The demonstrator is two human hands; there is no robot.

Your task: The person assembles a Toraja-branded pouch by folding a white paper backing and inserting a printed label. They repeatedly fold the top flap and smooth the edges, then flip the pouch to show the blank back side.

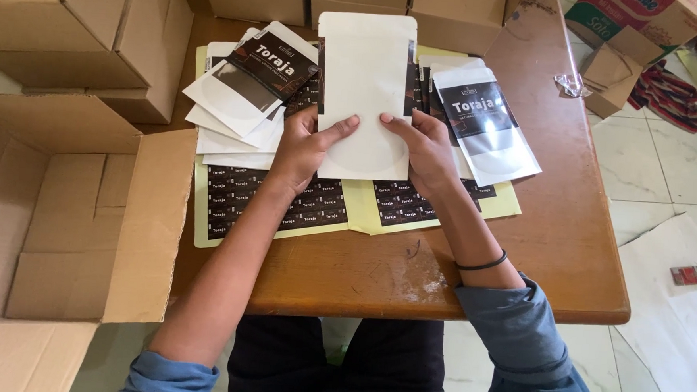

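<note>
The left hand (307,150) and the right hand (422,152) pinch a blank white pouch (365,77) between thumb and fingers at its lower left and lower right corners, each grip pressed onto the pouch. The pouch lies above the middle of the wooden worktop (553,231), long axis running from the near edge toward the far edge, both hands equally close. It covers sheets of dark labels (308,206); labelled pouches (247,83) lie toward the far-left corner.

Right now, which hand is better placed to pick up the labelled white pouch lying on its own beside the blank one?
The right hand: that black-labelled white paper pouch lies just beyond it, while the left hand grips the blank white pouch's far side.
</note>
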